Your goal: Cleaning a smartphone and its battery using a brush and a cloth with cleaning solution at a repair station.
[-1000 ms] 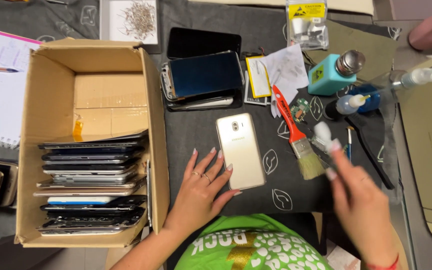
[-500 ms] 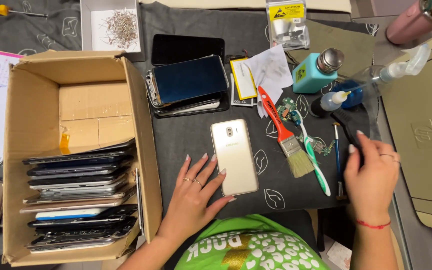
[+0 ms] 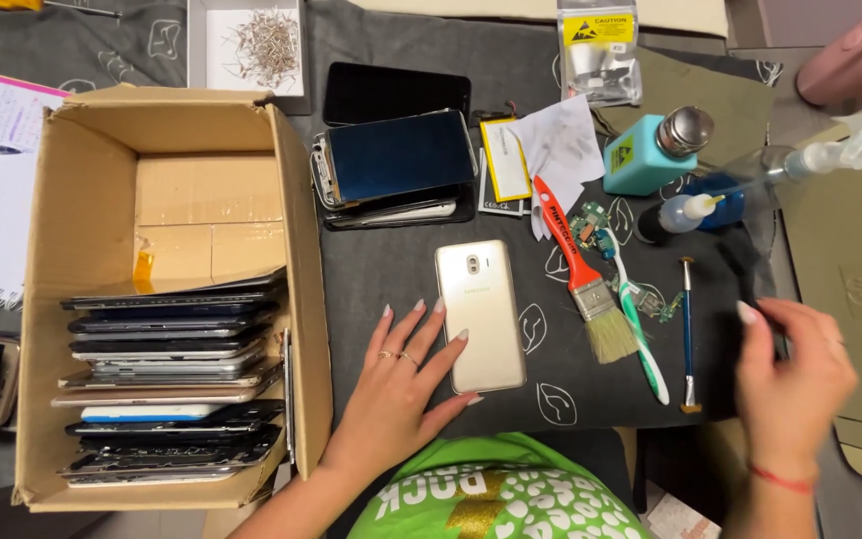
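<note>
A large open cardboard box [image 3: 167, 289] fills the left of the frame, with phones [image 3: 172, 384] stacked on edge in its lower half. On the dark worktop [image 3: 391, 274], a clear bag [image 3: 599, 50] with a yellow rectangular label lies at top centre; a teal bottle [image 3: 650, 152] with a small yellow label stands right of centre. The gold phone [image 3: 479, 314] lies face down at centre. Since half a second ago, the right hand has slid toward the lower right edge. The left hand [image 3: 396, 384] lies flat, fingers spread, fingertips touching the phone's left side. The right hand [image 3: 790, 384] curls loosely by the blue tool [image 3: 687, 334]; whether it pinches anything I cannot tell.
</note>
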